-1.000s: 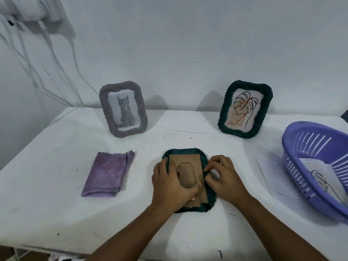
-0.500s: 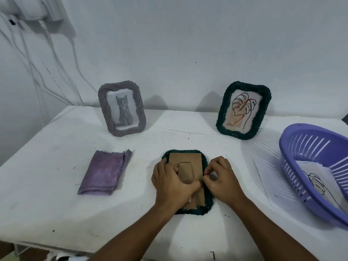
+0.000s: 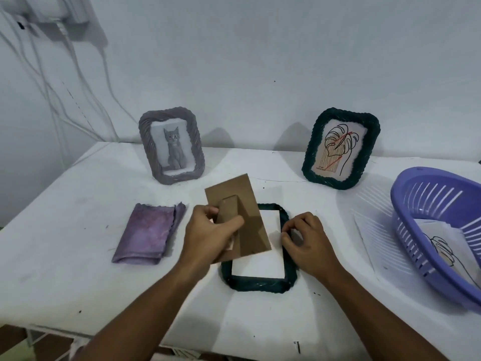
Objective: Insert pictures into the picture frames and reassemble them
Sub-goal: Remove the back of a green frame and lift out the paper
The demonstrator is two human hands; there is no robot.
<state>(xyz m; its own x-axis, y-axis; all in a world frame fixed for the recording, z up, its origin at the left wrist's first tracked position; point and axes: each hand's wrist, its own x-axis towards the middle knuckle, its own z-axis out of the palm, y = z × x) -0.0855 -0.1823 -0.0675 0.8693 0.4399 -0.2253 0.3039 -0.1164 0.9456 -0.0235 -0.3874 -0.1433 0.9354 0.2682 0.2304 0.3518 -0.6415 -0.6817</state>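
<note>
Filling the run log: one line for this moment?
left hand: holds backing board, lifted | right hand: fingers on dark green frame edge | white sheet exposed

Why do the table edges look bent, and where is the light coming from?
Head view: the wide-angle lens bows the table edges; shadows behind the grey frame and green frame fall on the wall, suggesting front light; everything looks reasonably sharp.

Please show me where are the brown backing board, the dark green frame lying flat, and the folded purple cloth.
brown backing board (image 3: 250, 201): head view, on its bare upper face.
dark green frame lying flat (image 3: 260, 284): head view, on its near woven border.
folded purple cloth (image 3: 148, 230): head view, on its middle.
</note>
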